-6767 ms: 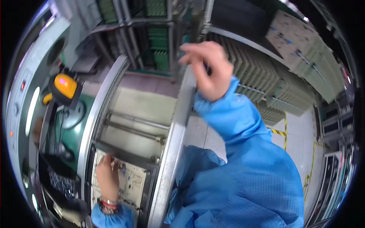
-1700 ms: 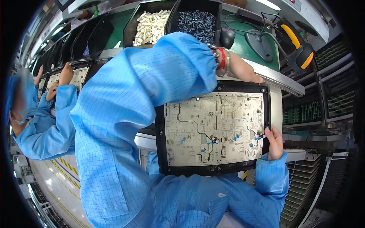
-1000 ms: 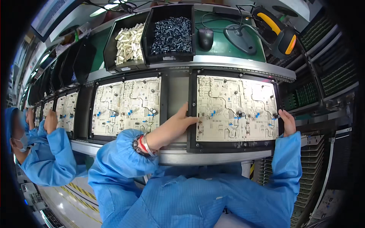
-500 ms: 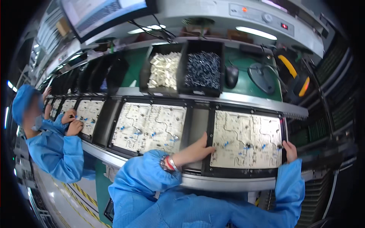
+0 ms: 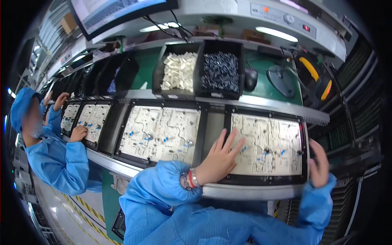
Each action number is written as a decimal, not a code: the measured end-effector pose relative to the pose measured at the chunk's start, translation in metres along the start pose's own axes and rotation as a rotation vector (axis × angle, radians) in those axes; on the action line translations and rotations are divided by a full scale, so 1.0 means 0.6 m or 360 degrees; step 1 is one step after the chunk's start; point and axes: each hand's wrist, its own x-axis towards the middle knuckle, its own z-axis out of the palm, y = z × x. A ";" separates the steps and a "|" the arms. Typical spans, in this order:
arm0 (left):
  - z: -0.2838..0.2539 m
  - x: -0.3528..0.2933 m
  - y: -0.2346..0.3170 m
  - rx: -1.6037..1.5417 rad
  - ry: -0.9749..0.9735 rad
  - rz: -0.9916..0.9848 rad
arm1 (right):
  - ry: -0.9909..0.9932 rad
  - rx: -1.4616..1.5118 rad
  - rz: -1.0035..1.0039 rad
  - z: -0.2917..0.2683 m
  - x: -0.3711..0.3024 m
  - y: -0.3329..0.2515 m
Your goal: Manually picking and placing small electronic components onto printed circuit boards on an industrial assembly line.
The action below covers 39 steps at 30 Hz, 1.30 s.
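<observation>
A pale circuit board (image 5: pixel 281 136) with small blue and black parts lies in a black frame (image 5: pixel 261 179) on the metal rail before me. Over the frame's left side spreads my left hand (image 5: pixel 218 161), fingers apart and holding nothing; its fingertips overlap the board's left edge. Beside the frame's right edge is my right hand (image 5: pixel 319 165), slightly blurred, with thumb and fingers apart and nothing between them. Further left on the rail, a second framed circuit board (image 5: pixel 161 130) carries similar blue and black parts.
Behind the rail stand a black bin of white parts (image 5: pixel 179 71) and a black bin of dark parts (image 5: pixel 221 71). A computer mouse (image 5: pixel 250 78), a round black stand (image 5: pixel 281 81) and a yellow-black scanner (image 5: pixel 316 77) are right of them. At left, a co-worker (image 5: pixel 53 151) handles other boards.
My left hand has opened out and shifted over the frame's left side. The right hand has come off the frame's right edge and opened. The co-worker's far hand has lifted from a board.
</observation>
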 end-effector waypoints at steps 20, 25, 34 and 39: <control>-0.001 -0.015 -0.002 0.0058 -0.0265 0.0285 | -0.0662 -0.0429 -0.0206 0.154 0.008 0.028; -0.026 -0.010 -0.016 -0.0074 -0.0385 0.0318 | -0.0618 -0.0069 -0.0396 0.125 0.008 0.014; -0.032 0.005 -0.042 -0.0102 -0.0581 0.0390 | -0.0855 -0.0039 -0.0579 0.126 0.019 0.018; -0.023 0.005 -0.039 0.0177 -0.0518 0.0595 | -0.0695 -0.0176 -0.0780 0.134 0.006 0.046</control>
